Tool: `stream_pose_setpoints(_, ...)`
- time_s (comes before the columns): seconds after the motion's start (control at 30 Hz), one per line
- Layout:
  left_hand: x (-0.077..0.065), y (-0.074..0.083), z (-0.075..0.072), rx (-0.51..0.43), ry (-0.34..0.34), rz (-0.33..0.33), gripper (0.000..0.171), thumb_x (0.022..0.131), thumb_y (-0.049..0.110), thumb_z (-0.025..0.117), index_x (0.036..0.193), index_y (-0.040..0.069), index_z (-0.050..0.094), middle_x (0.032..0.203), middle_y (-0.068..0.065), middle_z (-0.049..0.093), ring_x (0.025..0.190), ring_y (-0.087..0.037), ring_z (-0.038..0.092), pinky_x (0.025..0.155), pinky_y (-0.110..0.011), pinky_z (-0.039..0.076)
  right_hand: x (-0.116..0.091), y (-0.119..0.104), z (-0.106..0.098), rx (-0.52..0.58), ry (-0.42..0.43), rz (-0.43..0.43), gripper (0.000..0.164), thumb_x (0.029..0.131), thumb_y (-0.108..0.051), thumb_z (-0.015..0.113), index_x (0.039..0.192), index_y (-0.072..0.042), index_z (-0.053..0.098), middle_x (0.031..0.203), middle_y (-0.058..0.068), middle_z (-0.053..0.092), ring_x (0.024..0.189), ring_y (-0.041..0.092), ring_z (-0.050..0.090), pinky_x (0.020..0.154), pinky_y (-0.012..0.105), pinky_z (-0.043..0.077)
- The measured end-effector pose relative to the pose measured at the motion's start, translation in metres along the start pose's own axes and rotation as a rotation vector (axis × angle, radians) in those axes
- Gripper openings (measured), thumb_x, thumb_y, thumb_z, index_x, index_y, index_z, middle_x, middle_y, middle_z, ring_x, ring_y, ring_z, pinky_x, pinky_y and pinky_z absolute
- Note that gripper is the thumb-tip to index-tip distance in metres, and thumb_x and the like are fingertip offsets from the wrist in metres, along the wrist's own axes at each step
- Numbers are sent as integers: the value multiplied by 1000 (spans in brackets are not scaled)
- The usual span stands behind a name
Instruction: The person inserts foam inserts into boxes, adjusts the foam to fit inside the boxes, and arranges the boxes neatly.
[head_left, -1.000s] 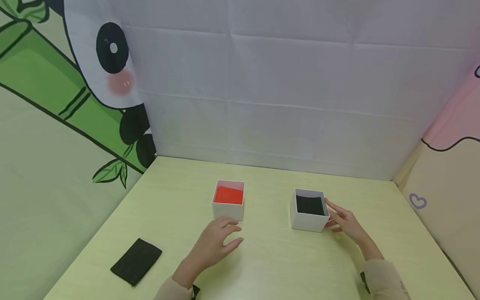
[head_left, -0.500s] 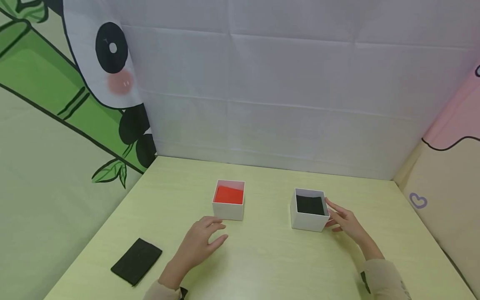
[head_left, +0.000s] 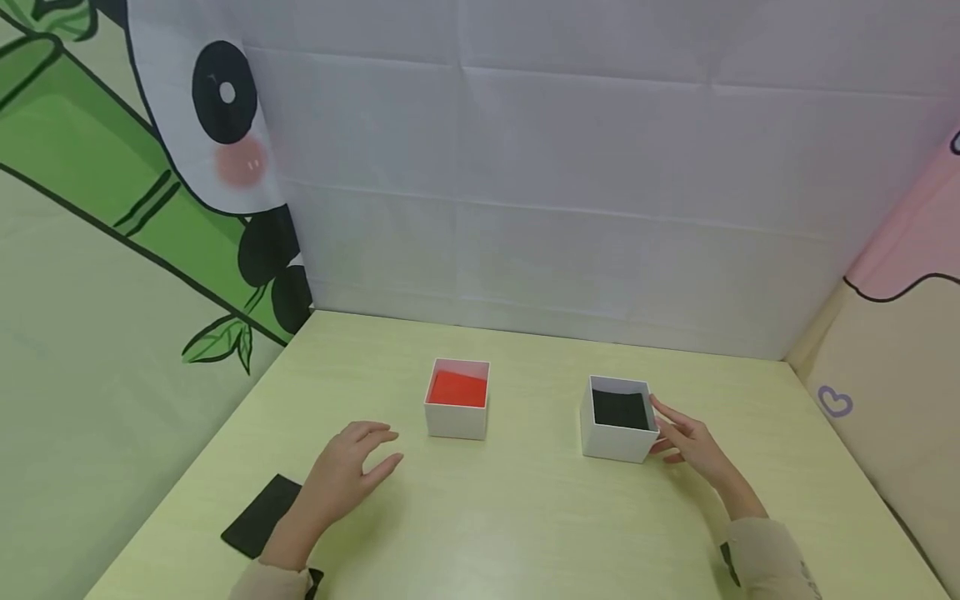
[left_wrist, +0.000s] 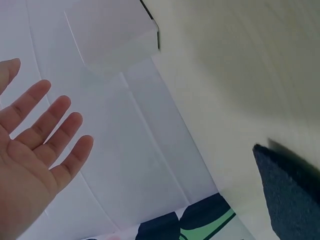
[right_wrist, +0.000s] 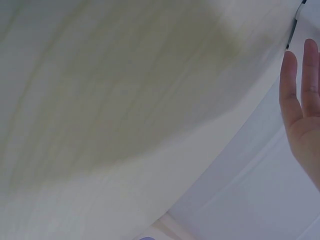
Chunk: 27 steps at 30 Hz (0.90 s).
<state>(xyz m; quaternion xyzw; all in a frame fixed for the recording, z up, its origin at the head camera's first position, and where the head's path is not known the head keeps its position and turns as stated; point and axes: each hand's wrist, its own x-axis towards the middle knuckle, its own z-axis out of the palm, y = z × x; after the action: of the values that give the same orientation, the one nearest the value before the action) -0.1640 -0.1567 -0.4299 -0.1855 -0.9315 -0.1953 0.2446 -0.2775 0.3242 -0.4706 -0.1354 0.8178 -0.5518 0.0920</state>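
Two small white open-topped boxes stand on the table in the head view. The left box (head_left: 457, 422) has a red piece (head_left: 458, 389) inside, and the right box (head_left: 615, 443) has a black piece (head_left: 619, 409) in it. My right hand (head_left: 693, 450) is at the right box's right side, fingers extended along its wall. Out over the table's left part is my left hand (head_left: 341, 475), holding nothing; its fingers are spread in the left wrist view. The left forearm partly covers a flat black folded cloth-like piece (head_left: 262, 515) on the table.
A pale yellow table (head_left: 525, 517) carries everything. White hanging fabric (head_left: 525, 192) closes off the back, and printed panels with a panda and bamboo (head_left: 150, 175) flank the left. A pink and cream panel (head_left: 907, 275) stands at the right.
My left hand has moved left, away from the left box and over toward the black cloth-like piece, which its forearm now partly covers. The right hand and both boxes have stayed put.
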Motion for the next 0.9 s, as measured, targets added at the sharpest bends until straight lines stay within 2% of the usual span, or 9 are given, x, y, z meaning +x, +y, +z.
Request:
stream_pose_setpoints(0.17,-8,-19,-13,22,48,9,27,73,18,73,95,4,67,97,-8,61,93,-24,55,75,-41,46,-3,1,6,7,2,4,51,96,-21,42,139,-1,22,106,29,57,83,38,60,67,45,48)
stream_pose_setpoints(0.3,-14,-33,-21,25,51,0,28,73,16,73,96,2,66,98,-11,60,94,-27,54,76,-43,44,-6,2,11,22,6,7,51,96,-20,42,139,-1,21,106,29,56,83,39,60,67,47,48)
stream_pose_setpoints(0.57,-25,-50,-33,37,40,-73,28,74,13,71,98,2,65,101,-13,58,97,-31,52,78,-47,42,-8,5,15,22,19,8,51,96,-20,42,138,0,22,105,29,57,82,37,61,66,45,49)
stream_pose_setpoints(0.67,-30,-53,-36,33,2,-128,28,76,15,69,100,1,64,104,-15,57,100,-32,50,80,-48,40,-8,5,14,19,21,9,51,96,-20,42,138,0,22,103,28,58,81,35,61,65,44,49)
stream_pose_setpoints(0.8,-35,-54,-40,18,-87,-217,32,81,21,66,106,1,62,108,-18,55,104,-35,47,83,-51,37,-8,5,14,18,19,7,51,96,-20,42,138,0,22,103,28,58,81,36,61,65,43,49)
stream_pose_setpoints(0.9,-40,-56,-42,9,-149,-255,35,81,25,66,108,3,62,110,-20,53,105,-38,46,83,-53,36,-7,6,13,19,19,4,51,96,-20,43,138,-1,22,104,28,57,82,36,61,65,44,49)
